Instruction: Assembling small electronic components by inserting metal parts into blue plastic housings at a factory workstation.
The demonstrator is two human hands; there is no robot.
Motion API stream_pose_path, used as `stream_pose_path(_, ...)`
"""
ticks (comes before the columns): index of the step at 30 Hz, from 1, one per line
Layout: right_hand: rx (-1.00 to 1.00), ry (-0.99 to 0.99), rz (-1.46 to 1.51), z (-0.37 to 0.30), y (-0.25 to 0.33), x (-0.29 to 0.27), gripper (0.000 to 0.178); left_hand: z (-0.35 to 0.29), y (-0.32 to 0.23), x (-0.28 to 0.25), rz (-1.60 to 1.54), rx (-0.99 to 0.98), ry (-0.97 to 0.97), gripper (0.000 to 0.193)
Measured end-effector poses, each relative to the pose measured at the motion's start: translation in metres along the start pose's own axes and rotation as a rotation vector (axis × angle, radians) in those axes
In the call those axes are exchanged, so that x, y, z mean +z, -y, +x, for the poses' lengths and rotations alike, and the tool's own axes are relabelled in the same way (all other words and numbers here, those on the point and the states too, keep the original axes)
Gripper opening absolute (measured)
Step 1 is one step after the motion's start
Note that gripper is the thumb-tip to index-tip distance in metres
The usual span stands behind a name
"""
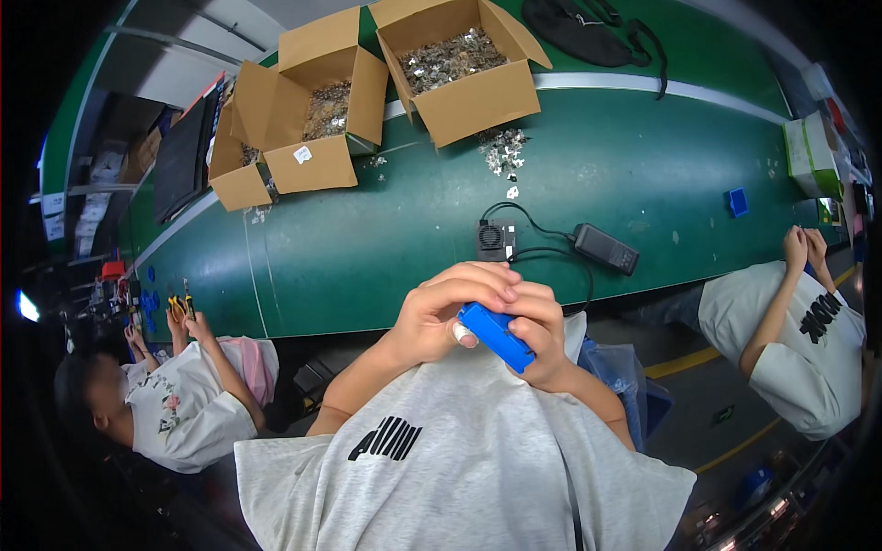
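Observation:
A blue rectangular plastic part (497, 337) is held tilted in front of my chest, between both hands. My right hand (544, 342) is closed round its right end, the thumb pressed on its upper side. My left hand (439, 310) grips the left end; its thumb, with a white covering at the tip, lies along that end, and its fingers curl over the top. Just beyond my fingers on the green table (367, 248) sits a small black box with a fan (494, 241). A cable joins it to a black power adapter (606, 250) on its right.
Open cardboard boxes (473, 101) of small metal pieces stand at the back, with a spilled pile of pieces (503, 153) in front. A black bag (588, 32) lies behind. One person (193, 395) holds pliers at left; another person (790, 340) sits at right, near a small blue piece (738, 202).

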State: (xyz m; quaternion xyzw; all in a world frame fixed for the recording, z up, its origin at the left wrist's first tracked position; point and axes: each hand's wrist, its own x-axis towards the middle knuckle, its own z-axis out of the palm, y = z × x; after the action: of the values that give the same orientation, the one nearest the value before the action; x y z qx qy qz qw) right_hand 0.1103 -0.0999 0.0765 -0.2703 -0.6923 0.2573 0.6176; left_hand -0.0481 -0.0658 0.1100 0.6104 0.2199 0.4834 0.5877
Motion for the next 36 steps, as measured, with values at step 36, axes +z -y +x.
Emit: stream_pose_path(36,1.008,-0.002,-0.115,-0.011,-0.037,0.072,0.021,-0.05,0.07,-0.076,1.001,0.121,-0.374,0.019)
